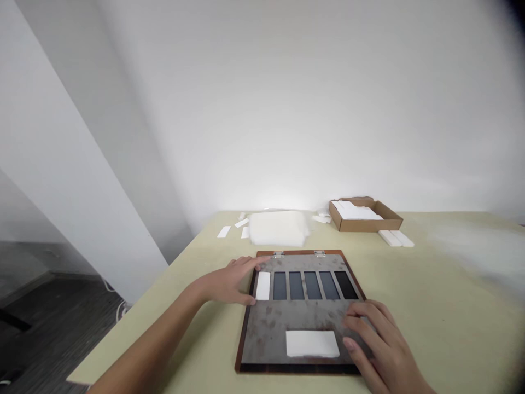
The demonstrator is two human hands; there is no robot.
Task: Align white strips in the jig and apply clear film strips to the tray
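On hinged board (pixel 266 328), left hand (pixel 227 282) by strip (pixel 263 285), right hand (pixel 379 342) by card (pixel 312 343)

Bright, soft light — edges warped, blurred.

We see cardboard tray (pixel 365 221) at far table edge, white pieces (pixel 355 210) packed inside. Two white strips (pixel 396 238) lie just beside it. Soft white pile (pixel 279 229) left of tray, loose strips (pixel 223 231) near it. Pale yellow table (pixel 451 328), white wall (pixel 262 109) behind, dark floor (pixel 49 312) at left.
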